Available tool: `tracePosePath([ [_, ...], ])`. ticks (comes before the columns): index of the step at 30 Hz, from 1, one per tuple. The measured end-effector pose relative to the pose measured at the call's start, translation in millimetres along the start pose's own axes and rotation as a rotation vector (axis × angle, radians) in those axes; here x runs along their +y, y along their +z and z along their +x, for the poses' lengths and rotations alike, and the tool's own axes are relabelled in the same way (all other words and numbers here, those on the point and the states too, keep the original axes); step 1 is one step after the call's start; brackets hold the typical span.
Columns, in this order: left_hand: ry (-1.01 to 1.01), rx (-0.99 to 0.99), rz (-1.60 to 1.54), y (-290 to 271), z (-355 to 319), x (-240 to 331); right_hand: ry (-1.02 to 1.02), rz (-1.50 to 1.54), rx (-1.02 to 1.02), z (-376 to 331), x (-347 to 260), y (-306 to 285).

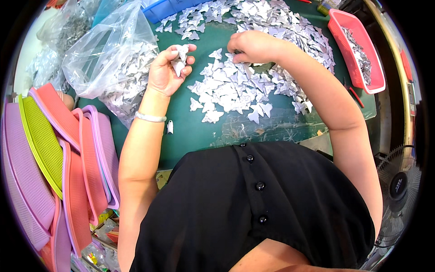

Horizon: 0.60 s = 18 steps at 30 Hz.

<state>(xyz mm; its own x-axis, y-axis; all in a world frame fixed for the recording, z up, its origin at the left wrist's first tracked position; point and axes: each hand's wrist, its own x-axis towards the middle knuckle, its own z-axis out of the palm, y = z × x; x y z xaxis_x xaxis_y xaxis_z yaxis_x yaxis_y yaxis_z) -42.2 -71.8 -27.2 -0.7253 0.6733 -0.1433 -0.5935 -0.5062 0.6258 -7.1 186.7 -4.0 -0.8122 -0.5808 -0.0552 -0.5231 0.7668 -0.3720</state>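
Small silvery-white butterfly-shaped pieces lie in a loose heap on the green table top. My left hand is raised beside the heap, palm up, its thumb and fingers closed round a few butterfly-shaped pieces. At the heap's upper edge my right hand reaches down with curled fingers. Its fingertips are pressed together by the pieces, and what they pinch is hidden. To the left of my left hand stands a clear plastic bag holding many more of the same pieces.
A larger spread of pieces covers the far table by a blue tray. At the right is a pink basket of small metal parts. Stacked pink, purple and green plastic baskets stand at my left. A fan is at lower right.
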Motion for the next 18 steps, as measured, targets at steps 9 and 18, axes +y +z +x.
tracePosePath([
  [9,-0.071,0.181,0.434,26,6,-12,0.124,0.573,0.02,1,14,3],
  [18,-0.047,0.235,1.831,60,18,-27,0.368,1.019,0.068,-31,0,-20],
])
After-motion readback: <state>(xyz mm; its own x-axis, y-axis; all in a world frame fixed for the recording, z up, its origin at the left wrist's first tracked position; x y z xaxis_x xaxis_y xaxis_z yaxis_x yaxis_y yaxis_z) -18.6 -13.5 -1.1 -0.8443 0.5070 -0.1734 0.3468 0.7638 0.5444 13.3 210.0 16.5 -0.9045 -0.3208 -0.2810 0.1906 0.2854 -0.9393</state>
